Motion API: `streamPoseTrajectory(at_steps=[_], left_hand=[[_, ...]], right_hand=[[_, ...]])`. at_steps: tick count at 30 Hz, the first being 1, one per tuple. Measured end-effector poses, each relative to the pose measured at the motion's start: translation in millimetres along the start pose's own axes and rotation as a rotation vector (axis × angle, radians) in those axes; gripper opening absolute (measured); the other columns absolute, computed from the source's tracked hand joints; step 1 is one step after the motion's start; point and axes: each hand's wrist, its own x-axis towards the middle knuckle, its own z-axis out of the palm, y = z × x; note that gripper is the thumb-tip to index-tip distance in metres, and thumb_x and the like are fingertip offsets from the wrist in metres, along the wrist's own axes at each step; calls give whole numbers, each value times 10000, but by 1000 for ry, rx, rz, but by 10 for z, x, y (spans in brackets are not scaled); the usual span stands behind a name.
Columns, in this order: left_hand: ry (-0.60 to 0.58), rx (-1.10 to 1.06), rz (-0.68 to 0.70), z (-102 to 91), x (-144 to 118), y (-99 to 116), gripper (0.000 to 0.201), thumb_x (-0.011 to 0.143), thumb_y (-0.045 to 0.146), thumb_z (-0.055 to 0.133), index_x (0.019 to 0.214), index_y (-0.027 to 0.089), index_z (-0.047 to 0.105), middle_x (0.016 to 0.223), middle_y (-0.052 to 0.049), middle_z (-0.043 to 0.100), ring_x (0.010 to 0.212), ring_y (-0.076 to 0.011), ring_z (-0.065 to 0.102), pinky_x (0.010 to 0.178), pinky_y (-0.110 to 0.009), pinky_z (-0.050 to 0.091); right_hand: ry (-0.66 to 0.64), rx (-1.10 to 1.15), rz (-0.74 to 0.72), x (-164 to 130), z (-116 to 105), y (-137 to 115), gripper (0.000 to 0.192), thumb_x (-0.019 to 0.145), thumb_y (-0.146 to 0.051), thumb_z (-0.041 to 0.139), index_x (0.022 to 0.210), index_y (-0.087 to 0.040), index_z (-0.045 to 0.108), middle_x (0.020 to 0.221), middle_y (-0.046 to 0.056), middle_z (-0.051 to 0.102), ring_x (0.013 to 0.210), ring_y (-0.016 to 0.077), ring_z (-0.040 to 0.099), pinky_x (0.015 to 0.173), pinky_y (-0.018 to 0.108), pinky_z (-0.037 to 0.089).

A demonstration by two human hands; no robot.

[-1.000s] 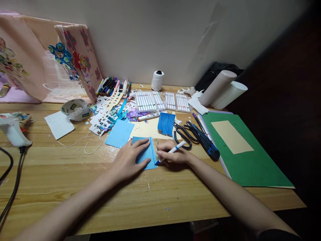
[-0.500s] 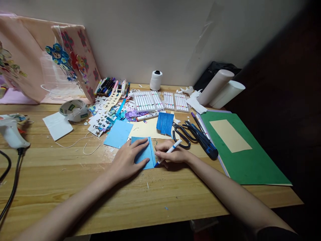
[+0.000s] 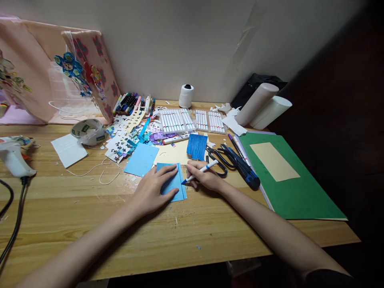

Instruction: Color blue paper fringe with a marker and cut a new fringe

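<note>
Blue paper (image 3: 174, 185): pinned flat to desk (image 3: 210, 236) under spread left hand (image 3: 153, 192), steadying it. Marker (image 3: 199, 171): pinched in right hand (image 3: 207, 178) fingers, tip at paper's right edge.

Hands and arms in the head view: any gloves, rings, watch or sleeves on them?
Both are bare: no gloves, rings or watch show on the left hand or right hand. Forearms are uncovered; only a dark sleeve edge shows high on the right arm at the frame's bottom.
</note>
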Motion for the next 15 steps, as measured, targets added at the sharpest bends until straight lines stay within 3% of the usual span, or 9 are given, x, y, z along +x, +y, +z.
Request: streamPoseTrajectory(at_steps=[15], left_hand=[[12,-9,6,14,4,-16,500,854,390,530,1328,278,419,1405,-22,435,1170,-257,497,1059,-537,270]], right_hand=[[167,-33,-50,26,25,-11,340,928,-453,399,735,-189,490,471,-62,494,417,91,471,451,205,376]])
